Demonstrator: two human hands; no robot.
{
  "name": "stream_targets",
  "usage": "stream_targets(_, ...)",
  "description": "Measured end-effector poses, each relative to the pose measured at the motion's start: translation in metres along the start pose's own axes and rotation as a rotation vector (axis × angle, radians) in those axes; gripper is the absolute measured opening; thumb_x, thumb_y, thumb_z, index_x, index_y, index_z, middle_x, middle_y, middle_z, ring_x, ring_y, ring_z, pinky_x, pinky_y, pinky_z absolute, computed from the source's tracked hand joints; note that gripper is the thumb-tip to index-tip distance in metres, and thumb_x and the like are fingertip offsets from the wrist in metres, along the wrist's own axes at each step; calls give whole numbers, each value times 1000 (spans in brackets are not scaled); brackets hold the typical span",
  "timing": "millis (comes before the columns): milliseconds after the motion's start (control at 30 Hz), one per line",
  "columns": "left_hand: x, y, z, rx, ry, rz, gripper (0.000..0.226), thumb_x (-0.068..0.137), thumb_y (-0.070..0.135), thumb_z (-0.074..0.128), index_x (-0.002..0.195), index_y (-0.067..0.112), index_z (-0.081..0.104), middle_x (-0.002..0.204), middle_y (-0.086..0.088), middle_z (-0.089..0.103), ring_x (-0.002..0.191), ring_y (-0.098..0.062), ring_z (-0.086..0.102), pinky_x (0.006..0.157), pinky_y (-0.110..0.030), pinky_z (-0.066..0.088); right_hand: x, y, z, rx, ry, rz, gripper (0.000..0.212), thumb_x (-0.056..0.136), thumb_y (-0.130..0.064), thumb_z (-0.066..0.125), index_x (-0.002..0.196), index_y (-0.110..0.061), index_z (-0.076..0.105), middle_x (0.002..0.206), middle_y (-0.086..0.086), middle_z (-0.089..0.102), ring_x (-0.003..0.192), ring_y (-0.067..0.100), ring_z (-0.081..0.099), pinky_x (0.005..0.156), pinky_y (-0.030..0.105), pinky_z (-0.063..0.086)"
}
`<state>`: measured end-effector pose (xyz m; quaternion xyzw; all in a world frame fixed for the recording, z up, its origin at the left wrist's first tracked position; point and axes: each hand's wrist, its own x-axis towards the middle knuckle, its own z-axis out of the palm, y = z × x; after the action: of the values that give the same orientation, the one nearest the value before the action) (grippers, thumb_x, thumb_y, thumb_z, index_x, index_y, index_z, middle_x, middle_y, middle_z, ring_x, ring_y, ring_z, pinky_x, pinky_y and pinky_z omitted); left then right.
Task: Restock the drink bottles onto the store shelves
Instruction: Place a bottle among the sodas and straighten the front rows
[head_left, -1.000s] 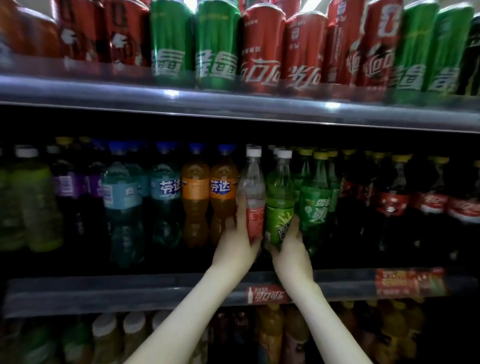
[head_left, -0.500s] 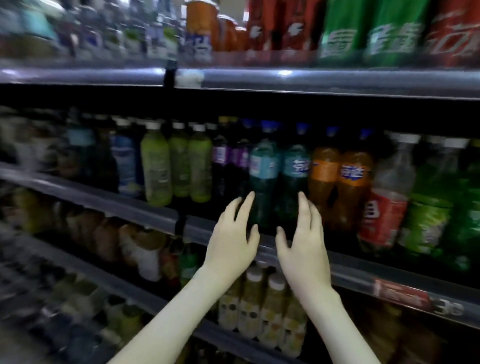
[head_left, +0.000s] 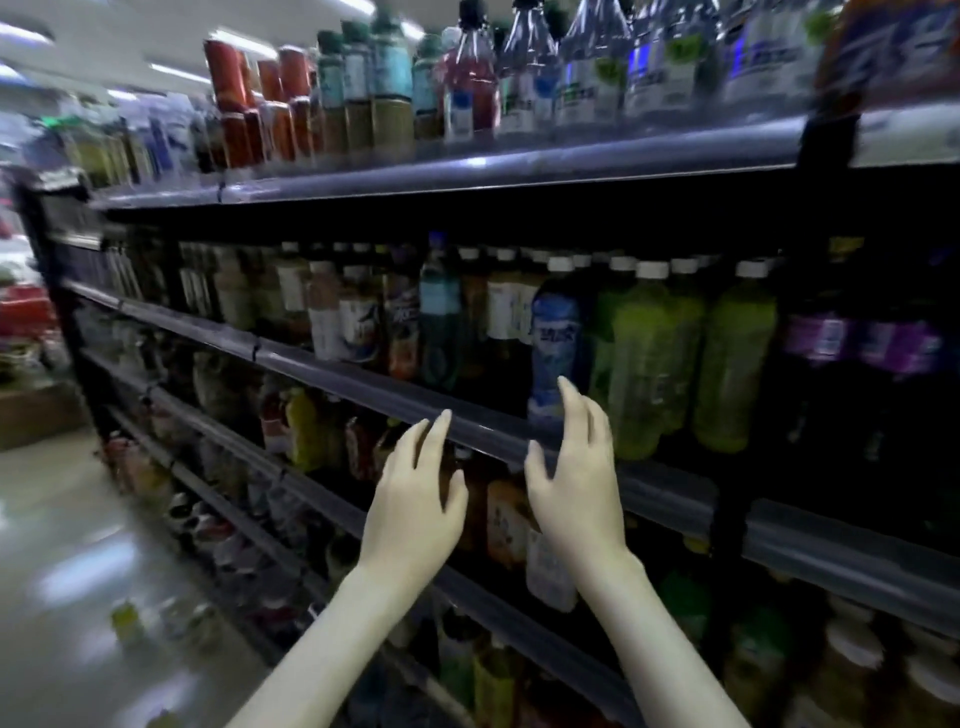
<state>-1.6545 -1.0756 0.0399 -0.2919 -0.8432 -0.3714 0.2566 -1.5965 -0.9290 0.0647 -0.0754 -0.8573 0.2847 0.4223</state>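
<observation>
My left hand (head_left: 415, 499) and my right hand (head_left: 574, 478) hover side by side in front of the middle shelf's front rail (head_left: 363, 384), fingers loosely spread, holding nothing. Just behind my right fingertips stands a blue-labelled bottle (head_left: 553, 343). To its right are green drink bottles (head_left: 644, 353) with white caps, then purple-labelled dark bottles (head_left: 862, 343). Brown and amber bottles (head_left: 332, 312) fill the shelf to the left. The view is blurred by motion.
The top shelf (head_left: 467, 171) carries red cans and clear bottles. Lower shelves (head_left: 291, 483) hold more bottles, some below my hands. A shiny aisle floor (head_left: 67, 571) runs along the left, with a small bottle (head_left: 124, 621) lying on it.
My view has swung left along the shelving, away from the soda bottles. Both hands let go of the clear and green bottles and now hang free in front of the rail.
</observation>
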Motion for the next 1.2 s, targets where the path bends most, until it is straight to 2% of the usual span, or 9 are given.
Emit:
stream_targets(100,28,-15,11,-46,-5,45,61,97,26,51,150,30,22,151,2,29,139,-14,29,105,-23,32,31,5,27,-62,26,26,75,96,-22,53,152,-31,3,154,4,17,141,23,22,105,36,40)
stream_targets(233,65,-26,38,-96,-8,92,62,96,26,53,150,29,22,151,0,30,138,-16,32,105,-28,37,72,26,55,-188,91,49,88,93,-25,59,152,-29,-6,153,16,20,138,34,28,104,43,42)
stream_targets(433,116,-46,66,-163,-73,156,62,97,24,52,150,32,21,152,-1,29,139,-17,30,106,-36,41,107,45,75,-178,191,112,106,92,-31,60,133,-49,-37,149,15,29,114,35,55,76,40,57)
stream_targets(500,128,-54,72,-193,-93,180,63,97,25,52,150,33,21,151,1,30,136,-16,33,98,-37,48,108,48,77,-168,241,88,105,90,-25,63,140,-41,-28,147,16,33,115,34,55,82,36,54)
stream_targets(667,143,-62,83,-260,-159,272,65,97,25,51,151,36,16,148,4,32,135,-12,32,102,-27,41,109,49,76,-113,206,226,99,90,-26,64,150,-27,-15,156,7,22,133,25,40,89,22,36)
stream_targets(800,155,-67,83,-270,-145,337,66,95,25,52,151,33,19,147,-2,36,132,-18,37,101,-33,44,102,37,75,-235,221,233,99,90,-30,63,150,-31,-15,150,8,32,128,27,45,90,35,47)
stream_targets(933,188,-94,76,-106,60,250,67,89,19,61,149,21,30,144,-24,36,129,-40,37,100,-50,41,91,27,80,-363,253,182,99,89,-23,64,149,-36,-14,145,13,32,127,31,41,94,42,47)
stream_targets(1033,218,-119,72,-7,50,129,76,92,25,58,153,23,12,148,-29,23,132,-45,26,102,-52,36,89,18,95,-499,326,93,100,85,-13,68,151,-29,-4,146,22,29,132,37,34,105,51,40)
stream_targets(1200,235,-120,83,-88,38,135,86,90,27,63,145,33,-3,144,-30,27,120,-48,39,91,-52,45,96,1,127,-616,347,-10,93,81,-12,71,152,-17,11,147,18,29,134,36,32,106,51,36)
